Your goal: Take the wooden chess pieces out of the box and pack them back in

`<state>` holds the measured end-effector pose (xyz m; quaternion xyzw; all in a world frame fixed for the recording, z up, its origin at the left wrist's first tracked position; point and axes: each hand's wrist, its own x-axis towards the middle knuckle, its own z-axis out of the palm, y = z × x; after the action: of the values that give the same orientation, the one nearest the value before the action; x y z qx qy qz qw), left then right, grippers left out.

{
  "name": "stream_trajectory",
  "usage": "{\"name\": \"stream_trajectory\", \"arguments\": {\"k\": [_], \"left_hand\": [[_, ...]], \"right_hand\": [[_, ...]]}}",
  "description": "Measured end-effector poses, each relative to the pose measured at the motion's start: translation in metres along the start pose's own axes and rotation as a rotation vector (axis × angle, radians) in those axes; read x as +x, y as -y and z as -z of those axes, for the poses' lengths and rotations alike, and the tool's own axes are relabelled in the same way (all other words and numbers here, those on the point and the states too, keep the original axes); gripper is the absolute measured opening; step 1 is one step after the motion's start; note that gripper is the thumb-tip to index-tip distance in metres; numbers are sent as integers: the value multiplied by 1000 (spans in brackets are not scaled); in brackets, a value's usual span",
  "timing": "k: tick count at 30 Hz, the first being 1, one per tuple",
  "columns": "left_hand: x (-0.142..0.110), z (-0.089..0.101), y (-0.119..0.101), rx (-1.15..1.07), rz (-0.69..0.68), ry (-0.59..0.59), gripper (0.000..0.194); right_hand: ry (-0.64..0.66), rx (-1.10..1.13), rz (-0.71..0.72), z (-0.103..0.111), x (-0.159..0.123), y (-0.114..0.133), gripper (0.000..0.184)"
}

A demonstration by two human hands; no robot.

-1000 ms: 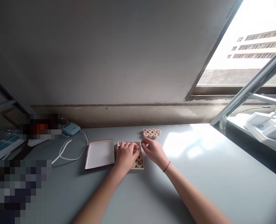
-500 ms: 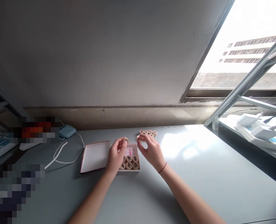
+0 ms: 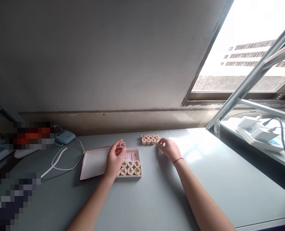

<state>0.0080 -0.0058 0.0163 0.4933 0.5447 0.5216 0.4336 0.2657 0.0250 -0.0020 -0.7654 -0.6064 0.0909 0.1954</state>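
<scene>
Left hand (image 3: 115,160) pinches a round, pale wooden disc (image 3: 122,145) at its fingertips — right hand (image 3: 170,150) pinched closed, contents unclear, beside grouped discs (image 3: 148,140).

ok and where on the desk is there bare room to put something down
Widest: the desk right of the right forearm. Also between both forearms, in front of the box, and a narrower strip between box and right hand. Crowded: the left side, with lid, white cable and blue gadget, and behind, around the grouped game pieces.
</scene>
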Motion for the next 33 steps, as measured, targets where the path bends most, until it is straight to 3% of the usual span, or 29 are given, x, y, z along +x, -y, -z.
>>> {"name": "stream_trajectory", "arguments": {"k": [10, 15, 17, 19, 22, 26, 30, 33], "left_hand": [[1, -2, 6, 44, -53, 48, 41], [0, -1, 3, 156, -148, 60, 38], [-2, -1, 1, 284, -251, 50, 33], [-4, -1, 1, 425, -371, 52, 29], [-9, -3, 2, 540, -516, 103, 24], [-13, -7, 6, 617, -573, 175, 24], [-12, -6, 8, 743, -620, 172, 29], [-6, 2, 8, 917, -612, 117, 26]], "right_hand": [[-27, 17, 29, -8, 2, -4, 17], [-88, 36, 5, 0, 0, 3, 18], [-149, 111, 38, 6, -7, 16, 21], [-145, 290, 173, 12, -20, 36, 19], [60, 539, 415, 14, -47, 71, 19], [104, 611, 443, 8, -71, 98, 13], [-7, 651, 400, 3, -52, 79, 16], [-172, 510, 229, 3, -23, 44, 24]]}}
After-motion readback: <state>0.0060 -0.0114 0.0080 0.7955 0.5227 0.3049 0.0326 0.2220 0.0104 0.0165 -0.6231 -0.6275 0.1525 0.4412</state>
